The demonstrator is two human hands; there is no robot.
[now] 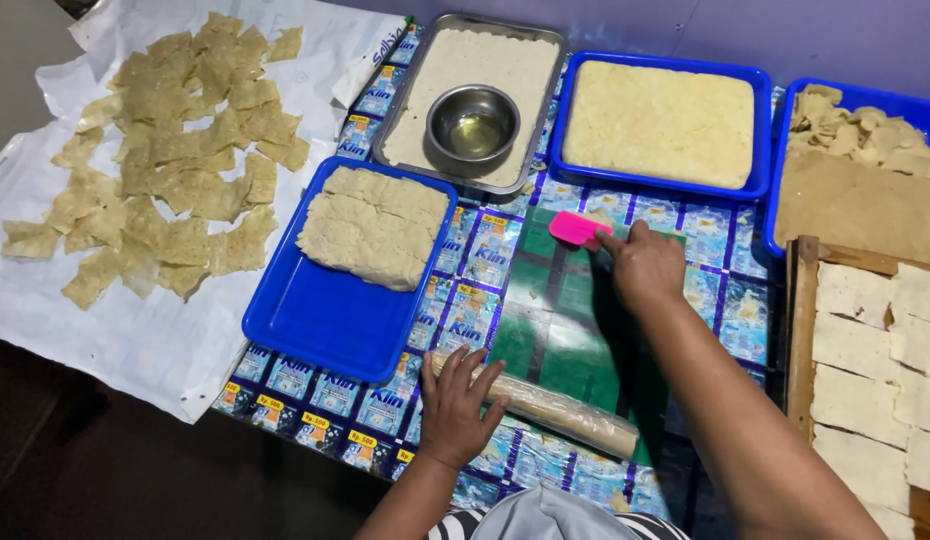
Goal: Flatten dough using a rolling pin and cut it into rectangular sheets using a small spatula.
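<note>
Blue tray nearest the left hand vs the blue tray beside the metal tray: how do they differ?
The near blue plastic tray is only half filled, with greyish slabbed dough; the far blue plastic tray is filled edge to edge with smooth yellowish dough. The near tray sits skewed, the far tray square. Both are rectangular.

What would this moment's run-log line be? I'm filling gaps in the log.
left hand: resting on rolling pin | right hand: holding pink scraper | surface: green mat
</note>
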